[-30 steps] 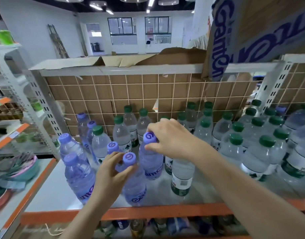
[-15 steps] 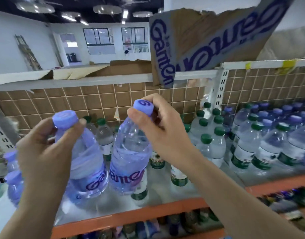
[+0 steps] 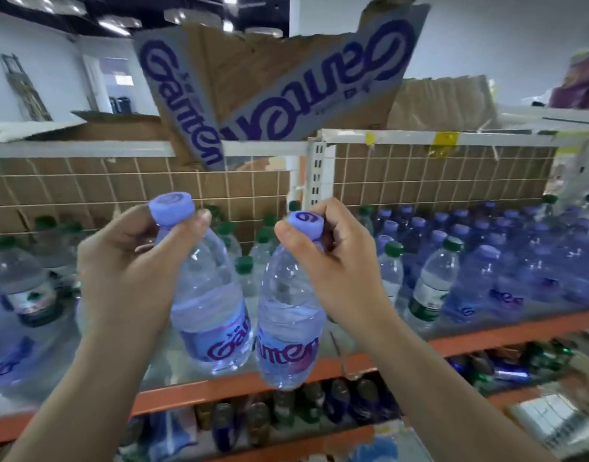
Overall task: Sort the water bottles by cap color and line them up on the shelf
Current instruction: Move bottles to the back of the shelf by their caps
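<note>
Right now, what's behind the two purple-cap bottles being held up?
Behind the left-hand bottle and right-hand bottle stand green-cap bottles on the shelf, backed by a wire grid. The bottles and hands cover the shelf surface directly behind them.

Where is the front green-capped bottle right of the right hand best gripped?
Probably at the neck under its green cap, coming from above: the green-capped bottle stands upright, purple-capped bottles crowd its sides, and only its top shows free.
</note>
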Demonstrator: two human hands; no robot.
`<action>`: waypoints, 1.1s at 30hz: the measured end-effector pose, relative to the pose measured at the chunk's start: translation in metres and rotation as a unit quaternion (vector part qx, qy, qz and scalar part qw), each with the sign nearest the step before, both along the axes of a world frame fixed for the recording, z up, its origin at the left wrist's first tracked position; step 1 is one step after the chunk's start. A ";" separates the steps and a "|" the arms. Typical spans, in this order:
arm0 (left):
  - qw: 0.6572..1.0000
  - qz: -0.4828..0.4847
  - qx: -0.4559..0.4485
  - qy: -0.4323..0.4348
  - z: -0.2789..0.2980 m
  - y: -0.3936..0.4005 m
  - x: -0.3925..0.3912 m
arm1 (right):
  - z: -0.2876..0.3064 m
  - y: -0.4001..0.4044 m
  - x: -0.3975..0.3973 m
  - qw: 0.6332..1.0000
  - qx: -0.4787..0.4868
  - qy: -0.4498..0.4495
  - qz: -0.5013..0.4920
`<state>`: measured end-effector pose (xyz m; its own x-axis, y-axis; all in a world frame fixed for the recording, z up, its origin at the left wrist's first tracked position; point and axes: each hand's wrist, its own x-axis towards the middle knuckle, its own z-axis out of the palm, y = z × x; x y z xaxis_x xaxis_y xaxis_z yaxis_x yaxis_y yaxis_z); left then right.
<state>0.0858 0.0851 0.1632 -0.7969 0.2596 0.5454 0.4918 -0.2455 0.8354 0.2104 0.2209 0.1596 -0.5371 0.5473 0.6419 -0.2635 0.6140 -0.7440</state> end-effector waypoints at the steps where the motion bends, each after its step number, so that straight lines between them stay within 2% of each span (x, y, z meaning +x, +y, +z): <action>1: 1.000 -0.022 0.015 -0.005 -0.002 0.013 0.018 | -0.004 0.011 0.013 1.000 0.005 -0.006 -0.011; 11: 0.993 -0.113 0.020 -0.017 -0.002 0.141 0.113 | -0.013 0.119 0.119 0.988 0.004 0.013 -0.156; 21: 0.979 -0.203 0.015 -0.031 0.000 0.286 0.167 | -0.007 0.250 0.190 0.969 0.042 0.033 -0.240; 26: 0.967 -0.251 -0.004 -0.039 0.000 0.355 0.194 | -0.009 0.313 0.222 0.951 0.064 0.011 -0.303; 33: 0.966 -0.253 -0.047 -0.032 -0.021 0.427 0.238 | -0.027 0.394 0.265 0.938 0.022 -0.019 -0.347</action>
